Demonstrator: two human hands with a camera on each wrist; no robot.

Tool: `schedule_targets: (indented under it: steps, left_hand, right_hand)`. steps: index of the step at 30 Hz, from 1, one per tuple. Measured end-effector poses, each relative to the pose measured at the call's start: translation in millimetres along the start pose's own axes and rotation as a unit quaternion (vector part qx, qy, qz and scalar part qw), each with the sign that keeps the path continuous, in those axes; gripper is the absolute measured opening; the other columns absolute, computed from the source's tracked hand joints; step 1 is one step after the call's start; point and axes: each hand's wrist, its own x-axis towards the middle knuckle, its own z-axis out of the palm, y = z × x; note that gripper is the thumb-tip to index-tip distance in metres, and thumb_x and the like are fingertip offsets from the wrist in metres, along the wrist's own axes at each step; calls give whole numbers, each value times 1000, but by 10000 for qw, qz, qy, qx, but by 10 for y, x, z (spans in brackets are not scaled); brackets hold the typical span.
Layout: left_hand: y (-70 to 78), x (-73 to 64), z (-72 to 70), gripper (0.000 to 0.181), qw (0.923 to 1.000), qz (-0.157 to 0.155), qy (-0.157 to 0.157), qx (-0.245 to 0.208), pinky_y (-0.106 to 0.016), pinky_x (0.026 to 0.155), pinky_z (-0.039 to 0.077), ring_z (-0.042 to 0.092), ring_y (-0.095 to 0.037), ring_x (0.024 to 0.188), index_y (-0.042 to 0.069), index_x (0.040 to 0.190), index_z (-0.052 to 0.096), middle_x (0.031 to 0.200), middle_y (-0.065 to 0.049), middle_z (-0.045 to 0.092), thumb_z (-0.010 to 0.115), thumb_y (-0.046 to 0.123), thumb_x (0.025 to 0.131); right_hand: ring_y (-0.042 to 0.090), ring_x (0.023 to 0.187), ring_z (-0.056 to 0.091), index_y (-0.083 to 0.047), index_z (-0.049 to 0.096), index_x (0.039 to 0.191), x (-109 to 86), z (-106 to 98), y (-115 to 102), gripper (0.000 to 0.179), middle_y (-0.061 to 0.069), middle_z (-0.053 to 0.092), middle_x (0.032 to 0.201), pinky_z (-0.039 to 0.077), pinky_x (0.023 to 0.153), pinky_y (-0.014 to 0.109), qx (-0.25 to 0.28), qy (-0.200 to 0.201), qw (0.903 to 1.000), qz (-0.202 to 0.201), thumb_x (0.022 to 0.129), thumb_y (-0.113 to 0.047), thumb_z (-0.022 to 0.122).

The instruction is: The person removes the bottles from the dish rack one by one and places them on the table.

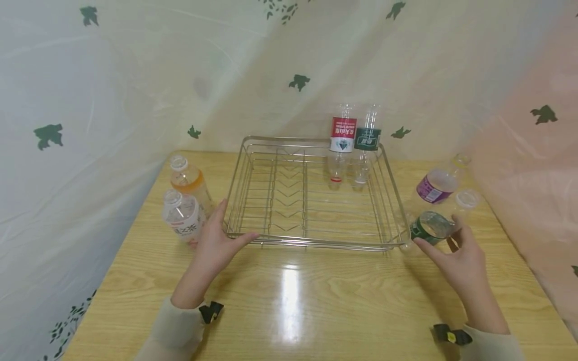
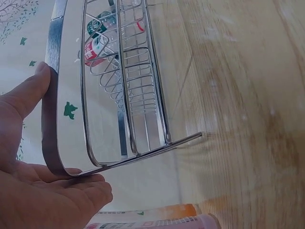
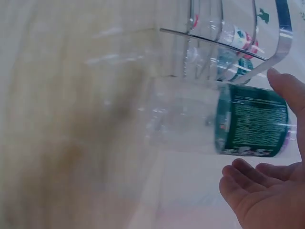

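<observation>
My left hand (image 1: pixel 215 246) spans the near left corner of the wire rack (image 1: pixel 311 244), thumb along its front and fingers beside its left side. In the left wrist view, the thumb (image 2: pixel 29 90) touches the rim. My right hand (image 1: pixel 465 258) is around a clear bottle with a green label (image 1: pixel 423 231), just beside the rack's near right corner. The right wrist view shows the fingers (image 3: pixel 243 183) straight-ish and apart from that green-labelled bottle (image 3: pixel 257 121), the thumb on its other side. Inside the rack, a red-labelled bottle (image 1: pixel 343 135) and another green-labelled bottle (image 1: pixel 367 139) stand neck down.
Left of the rack are a bottle with an orange band (image 1: pixel 191 183) and a pale-labelled bottle (image 1: pixel 184 220). On the right stands a purple-labelled bottle (image 1: pixel 435 188), with a clear bottle (image 1: pixel 467 199) next to it. Leaf-printed cloth (image 1: pixel 253 75) rises behind the wooden table (image 1: pixel 343 296).
</observation>
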Motion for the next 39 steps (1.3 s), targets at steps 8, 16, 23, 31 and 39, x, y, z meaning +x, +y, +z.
schedule_targets:
  steps: [8,16,23,31,39]
  left_hand:
    - [4,-2,0,114,10000,-56,-20,78,-60,116,27,26,-43,146,-1,160,21,161,-23,27,88,43,79]
    - [-12,-10,1,114,9999,-101,-25,84,-60,116,27,26,-42,146,0,160,21,161,-23,27,88,45,79]
    - [12,-11,-2,113,9998,-87,-5,160,-60,115,28,27,-42,146,0,160,22,161,-23,28,88,43,79]
    - [30,6,-12,111,9998,-92,-24,185,-59,115,29,28,-43,145,-1,159,22,160,-24,29,88,39,80]
    - [25,-3,-22,112,9998,-70,-34,155,-58,115,29,29,-42,145,0,160,23,160,-22,30,88,45,79]
  right_hand:
    - [33,146,30,-5,26,160,-14,-96,-146,95,20,32,160,29,110,15,214,418,9988,134,88,-25,84]
    - [20,149,24,-11,26,161,-22,-257,-343,92,10,26,164,23,110,11,542,726,9958,108,89,-17,82]
    - [12,145,30,-15,33,159,-32,-357,-516,89,4,33,161,26,112,15,685,1072,9919,-66,86,-10,83]
    - [10,143,33,-14,38,156,-23,-372,-719,85,4,39,157,26,113,17,740,1627,9836,-239,84,-5,82]
    - [8,144,33,-14,40,156,26,-452,-954,84,1,40,157,26,115,22,546,1922,9788,-455,83,-4,81]
